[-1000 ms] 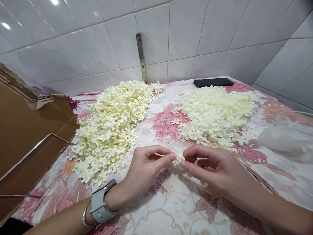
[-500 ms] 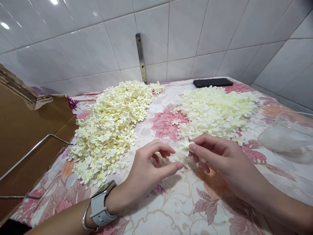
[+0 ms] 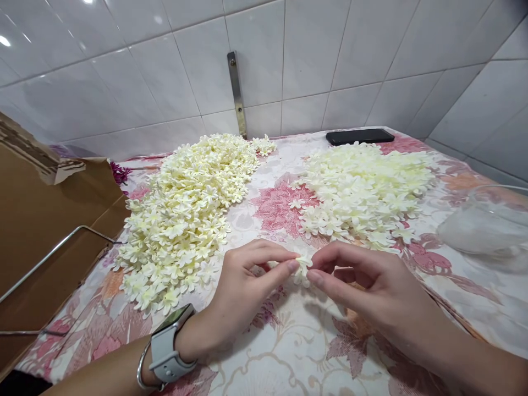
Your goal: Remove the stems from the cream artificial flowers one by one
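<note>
A small cream-white artificial flower point(image 3: 304, 264) is between my two hands, just above the tablecloth. My left hand point(image 3: 251, 280), with a watch and a bangle at its wrist, pinches one side of it between thumb and forefinger. From the other side, my right hand point(image 3: 367, 275) has its thumb and forefinger at the petals, and its other fingers are curled under. Beyond my left hand lies a big heap of yellowish-white flowers point(image 3: 185, 203). Past my right hand spreads a paler pile of similar flowers point(image 3: 367, 187). One loose flower point(image 3: 296, 204) rests between the piles.
A black phone point(image 3: 360, 136) lies behind the right pile. A clear plastic container point(image 3: 482, 225) stands at the right. On the left are a cardboard box point(image 3: 61, 220) and a bent metal rod point(image 3: 49, 256). A tiled wall point(image 3: 313, 49) with a metal bracket point(image 3: 236, 93) rises behind the floral tablecloth point(image 3: 284, 352).
My right hand has brought the flower slightly down and left. My left hand, open before, has closed its thumb and forefinger on it.
</note>
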The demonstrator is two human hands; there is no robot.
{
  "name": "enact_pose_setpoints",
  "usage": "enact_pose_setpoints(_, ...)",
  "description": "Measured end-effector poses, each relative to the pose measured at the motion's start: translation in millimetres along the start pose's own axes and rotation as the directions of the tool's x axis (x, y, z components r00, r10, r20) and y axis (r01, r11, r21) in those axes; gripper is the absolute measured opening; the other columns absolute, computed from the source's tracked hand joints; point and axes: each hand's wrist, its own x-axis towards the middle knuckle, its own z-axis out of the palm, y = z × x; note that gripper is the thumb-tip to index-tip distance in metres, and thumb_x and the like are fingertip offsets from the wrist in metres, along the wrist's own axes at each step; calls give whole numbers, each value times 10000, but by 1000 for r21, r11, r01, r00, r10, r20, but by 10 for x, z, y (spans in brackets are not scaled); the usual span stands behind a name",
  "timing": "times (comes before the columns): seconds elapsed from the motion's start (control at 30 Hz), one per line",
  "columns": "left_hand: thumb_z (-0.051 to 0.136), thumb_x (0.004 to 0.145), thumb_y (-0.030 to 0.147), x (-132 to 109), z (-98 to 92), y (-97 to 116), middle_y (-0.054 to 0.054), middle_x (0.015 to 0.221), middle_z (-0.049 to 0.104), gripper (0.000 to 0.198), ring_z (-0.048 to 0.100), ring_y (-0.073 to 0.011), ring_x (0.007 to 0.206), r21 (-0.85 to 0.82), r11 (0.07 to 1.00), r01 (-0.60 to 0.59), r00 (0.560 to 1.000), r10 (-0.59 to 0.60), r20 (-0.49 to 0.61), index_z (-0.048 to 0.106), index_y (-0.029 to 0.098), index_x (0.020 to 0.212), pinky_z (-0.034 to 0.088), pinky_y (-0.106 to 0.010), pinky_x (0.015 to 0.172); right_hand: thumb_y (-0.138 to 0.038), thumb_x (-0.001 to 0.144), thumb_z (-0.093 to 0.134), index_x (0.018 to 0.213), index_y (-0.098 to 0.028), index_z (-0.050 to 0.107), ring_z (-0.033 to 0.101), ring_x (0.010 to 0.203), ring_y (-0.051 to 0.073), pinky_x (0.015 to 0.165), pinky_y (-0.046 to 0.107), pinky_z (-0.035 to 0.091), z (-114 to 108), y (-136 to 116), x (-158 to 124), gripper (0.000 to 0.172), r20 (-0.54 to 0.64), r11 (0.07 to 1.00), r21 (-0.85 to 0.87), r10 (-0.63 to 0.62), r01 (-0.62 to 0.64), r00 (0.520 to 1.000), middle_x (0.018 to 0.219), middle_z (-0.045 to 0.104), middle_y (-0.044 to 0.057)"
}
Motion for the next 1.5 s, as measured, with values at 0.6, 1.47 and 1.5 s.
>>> enact_pose_setpoints(0.6, 703, 743, 266, -26, 14, -7, 6, 689, 676, 112, 594, -109, 645, -277, 928, 248, 967, -220, 129, 697, 166, 692, 456, -186, 598, -372, 841, 539, 774, -199, 586, 514, 586, 115, 448, 190, 386, -12, -8, 44, 191, 60, 996, 62, 54, -57, 997, 716, 577, 6)
enact_pose_setpoints(1.47, 707, 714, 203, -4, 19, 7, -2, 665, 671, 88, 598, -131, 638, -99, 982, 160, 986, -155, 54, 672, 159, 646, 455, -208, 596, -384, 825, 575, 763, -207, 626, 568, 664, 145, 547, 224, 421, 9, 56, 54, 195, 80, 999, -32, 8, -6, 997, 718, 620, 2)
enact_pose_setpoints(1.5, 701, 713, 190, -1, 20, 3, 4, 652, 658, 91, 588, -126, 629, -111, 979, 170, 984, -163, 64, 661, 160, 637, 447, -205, 589, -385, 813, 589, 762, -205, 628, 570, 673, 150, 550, 226, 419, 9, 49, 56, 192, 82, 999, -29, 15, -13, 996, 723, 624, 6)
